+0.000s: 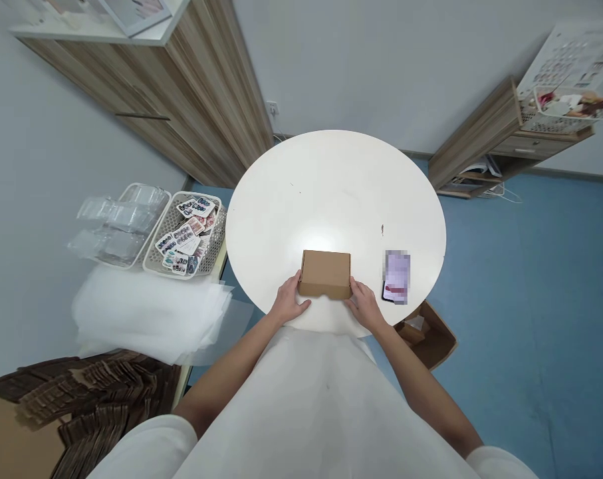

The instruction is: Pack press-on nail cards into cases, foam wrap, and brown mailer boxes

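Observation:
A small closed brown cardboard box [326, 269] sits near the front edge of the round white table [331, 179]. My left hand [288, 303] has its fingers against the box's left side, thumb apart in front. On the opposite side, my right hand [365, 305] grips the right front corner, its fingers along that side. Between them the two hands hold the box. Parts of the fingertips are hidden behind the box's sides. To the right of my right hand lies a phone [396, 276] with a blurred screen.
Left of the table stand a basket of printed cards [186, 233], a basket of clear plastic packs [126, 226], white sheets [146, 313] and stacked flat cardboard [96, 406]. An open carton [435, 336] is on the floor at right. Wooden cabinets [181, 93] line the wall.

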Demonstrator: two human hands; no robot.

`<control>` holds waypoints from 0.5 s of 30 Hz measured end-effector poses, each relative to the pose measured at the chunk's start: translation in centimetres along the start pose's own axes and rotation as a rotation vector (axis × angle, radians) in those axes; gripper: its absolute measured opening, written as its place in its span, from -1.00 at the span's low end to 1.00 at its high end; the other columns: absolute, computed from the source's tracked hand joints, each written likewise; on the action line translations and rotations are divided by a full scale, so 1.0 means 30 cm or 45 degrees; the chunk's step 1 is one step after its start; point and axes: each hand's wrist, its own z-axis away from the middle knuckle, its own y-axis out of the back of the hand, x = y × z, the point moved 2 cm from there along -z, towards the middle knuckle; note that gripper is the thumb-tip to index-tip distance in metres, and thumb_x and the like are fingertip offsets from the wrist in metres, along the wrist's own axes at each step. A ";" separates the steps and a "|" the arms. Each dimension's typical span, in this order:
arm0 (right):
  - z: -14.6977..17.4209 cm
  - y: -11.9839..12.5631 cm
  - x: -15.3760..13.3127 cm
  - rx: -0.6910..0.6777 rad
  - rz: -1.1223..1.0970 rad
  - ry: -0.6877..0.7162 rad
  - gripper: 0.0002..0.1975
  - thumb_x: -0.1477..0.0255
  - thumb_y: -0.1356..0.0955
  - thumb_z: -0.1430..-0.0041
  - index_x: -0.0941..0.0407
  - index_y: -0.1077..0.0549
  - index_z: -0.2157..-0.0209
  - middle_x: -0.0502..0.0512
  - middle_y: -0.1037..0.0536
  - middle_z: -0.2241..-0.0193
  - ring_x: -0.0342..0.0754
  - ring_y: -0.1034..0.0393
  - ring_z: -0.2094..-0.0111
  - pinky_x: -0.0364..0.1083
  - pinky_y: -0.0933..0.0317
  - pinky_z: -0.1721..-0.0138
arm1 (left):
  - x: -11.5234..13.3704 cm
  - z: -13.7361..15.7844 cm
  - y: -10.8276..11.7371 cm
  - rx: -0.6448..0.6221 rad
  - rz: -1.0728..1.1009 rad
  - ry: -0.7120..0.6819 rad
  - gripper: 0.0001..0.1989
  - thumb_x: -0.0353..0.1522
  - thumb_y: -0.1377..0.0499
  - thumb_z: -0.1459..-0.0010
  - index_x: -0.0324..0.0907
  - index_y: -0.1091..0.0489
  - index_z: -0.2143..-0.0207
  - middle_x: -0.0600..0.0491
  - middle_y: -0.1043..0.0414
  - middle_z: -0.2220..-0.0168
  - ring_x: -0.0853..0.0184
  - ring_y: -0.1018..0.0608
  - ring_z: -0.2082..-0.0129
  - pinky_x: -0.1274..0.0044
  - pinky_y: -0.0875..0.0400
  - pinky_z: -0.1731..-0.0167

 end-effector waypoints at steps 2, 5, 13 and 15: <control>-0.013 0.037 -0.006 -0.040 -0.065 0.007 -0.39 0.34 -0.18 -0.15 0.04 0.15 -0.20 0.21 -0.31 0.09 0.09 -0.21 0.08 0.12 -0.14 0.09 | 0.011 -0.008 0.028 0.062 0.019 -0.015 -0.15 -0.29 -0.19 0.09 -0.12 0.19 -0.20 -0.10 -0.22 0.01 0.14 -0.31 0.01 0.31 -0.23 0.08; -0.040 0.100 -0.023 -0.090 -0.216 -0.031 -0.42 0.25 -0.16 -0.17 0.01 0.09 -0.19 0.18 -0.33 0.15 0.05 -0.24 0.14 0.06 -0.18 0.16 | 0.035 -0.032 0.073 0.104 0.064 -0.005 -0.27 -0.27 -0.12 -0.01 -0.10 0.13 -0.19 -0.05 -0.24 0.12 0.23 -0.37 0.13 0.39 -0.30 0.19; -0.150 0.196 -0.059 0.023 -0.422 -0.371 -0.48 0.09 -0.06 -0.17 0.07 -0.29 -0.01 0.11 -0.35 0.28 -0.02 -0.28 0.20 -0.04 -0.15 0.16 | 0.089 -0.136 0.119 0.066 -0.002 0.080 -0.54 -0.30 0.06 -0.17 -0.17 -0.05 -0.13 -0.01 -0.23 0.29 0.31 -0.38 0.28 0.45 -0.31 0.27; -0.170 0.207 -0.064 0.051 -0.441 -0.413 -0.48 0.06 -0.07 -0.15 0.08 -0.38 0.10 0.12 -0.36 0.27 -0.01 -0.28 0.18 -0.06 -0.14 0.17 | 0.093 -0.149 0.117 0.078 -0.058 0.094 -0.52 -0.31 0.04 -0.15 -0.18 -0.05 -0.13 -0.03 -0.21 0.27 0.30 -0.37 0.30 0.46 -0.31 0.31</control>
